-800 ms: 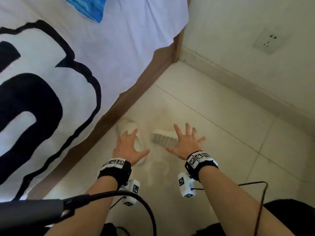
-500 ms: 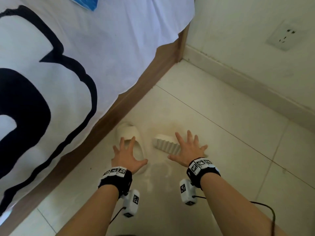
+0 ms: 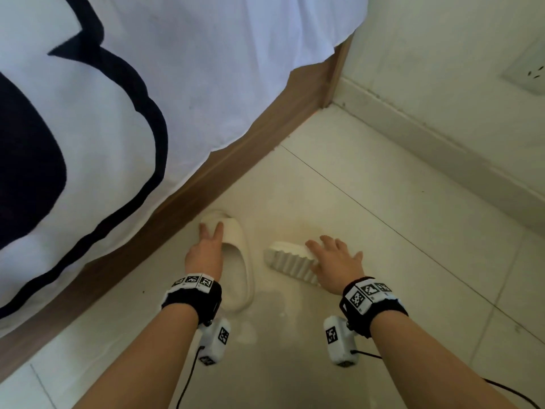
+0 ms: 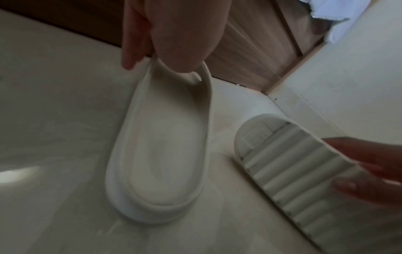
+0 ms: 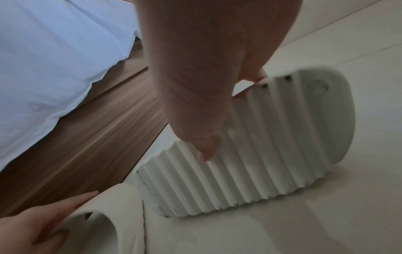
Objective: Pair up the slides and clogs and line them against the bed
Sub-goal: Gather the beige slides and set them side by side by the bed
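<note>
- The left hand [image 3: 205, 255] sits at lower centre of the head view, on the strap end of an upright cream slide [image 3: 236, 261].
- In the left wrist view its fingers [image 4: 130, 51] reach down over the strap's outer edge and the thumb lies on the strap top; a loose hold, not clearly clamped.
- That slide stands sole-down on the floor [image 3: 383, 231], toe toward the wooden bed frame [image 3: 236, 160] and just beside it, heel toward the bottom of the frame.
- The right hand [image 3: 336, 261] is right of centre, laid over a second cream slide [image 3: 290, 262] that rests tipped on its side, its ribbed sole facing the camera.
- In the right wrist view the thumb presses on the ribs and the fingers [image 5: 253, 75] wrap the far edge, so this hand grips the slide.
- The two slides lie near each other, with a strip of floor between them.
- A white sheet [image 3: 177, 84] with thick black shapes hangs over the bed frame across the upper left.
- A wall socket [image 3: 528, 69] sits at the upper right edge, above the skirting board.
</note>
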Demonstrator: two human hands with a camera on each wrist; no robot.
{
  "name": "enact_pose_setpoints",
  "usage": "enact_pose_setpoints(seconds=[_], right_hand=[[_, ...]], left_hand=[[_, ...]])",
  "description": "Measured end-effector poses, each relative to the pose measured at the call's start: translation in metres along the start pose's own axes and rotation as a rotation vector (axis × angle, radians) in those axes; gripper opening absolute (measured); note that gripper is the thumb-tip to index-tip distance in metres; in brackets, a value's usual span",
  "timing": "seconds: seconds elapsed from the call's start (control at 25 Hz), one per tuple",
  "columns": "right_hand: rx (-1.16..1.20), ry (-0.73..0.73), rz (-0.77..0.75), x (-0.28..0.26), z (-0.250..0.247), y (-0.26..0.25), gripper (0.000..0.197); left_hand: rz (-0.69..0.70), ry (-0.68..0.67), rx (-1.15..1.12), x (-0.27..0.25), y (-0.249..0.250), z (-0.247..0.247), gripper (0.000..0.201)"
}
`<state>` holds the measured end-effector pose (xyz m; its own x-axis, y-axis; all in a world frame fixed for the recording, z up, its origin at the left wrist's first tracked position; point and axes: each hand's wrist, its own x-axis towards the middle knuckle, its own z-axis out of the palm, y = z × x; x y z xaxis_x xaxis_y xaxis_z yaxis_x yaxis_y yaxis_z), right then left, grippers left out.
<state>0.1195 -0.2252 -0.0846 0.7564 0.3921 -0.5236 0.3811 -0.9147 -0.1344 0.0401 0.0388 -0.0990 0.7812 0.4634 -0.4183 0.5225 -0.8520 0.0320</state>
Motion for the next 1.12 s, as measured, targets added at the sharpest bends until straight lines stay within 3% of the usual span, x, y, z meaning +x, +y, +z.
enact_pose_setpoints(seconds=[0.12,0.32,0.52,0.72,1.0,1.12], right_hand=[[-0.036,-0.049,-0.039,0.001,-0.006,-0.004,0.047],[0.215,-0.193,-0.226,-0.002,-0.034,-0.028,0.054],[0.155,-0.032,-0.545,-0.013,-0.071,-0.082,0.047],[0.011,0.017,-0.883,-0.033,-0.102,-0.159,0.037],[0.095,0.067,-1.226,-0.073,-0.097,-0.241,0.038],[0.073,0.059,-1.309,-0.087,-0.089,-0.256,0.029]], left_hand=[[-0.008,-0.018,0.043,-0.014,-0.015,0.005,0.081],[-0.134,-0.008,-0.088,-0.053,-0.054,0.005,0.082],[-0.256,-0.031,-0.174,-0.085,-0.105,0.01,0.083],[-0.345,-0.034,-0.278,-0.121,-0.148,0.029,0.081],[-0.425,0.027,-0.472,-0.149,-0.182,0.049,0.069],[-0.28,0.122,-0.695,-0.152,-0.179,0.051,0.055]])
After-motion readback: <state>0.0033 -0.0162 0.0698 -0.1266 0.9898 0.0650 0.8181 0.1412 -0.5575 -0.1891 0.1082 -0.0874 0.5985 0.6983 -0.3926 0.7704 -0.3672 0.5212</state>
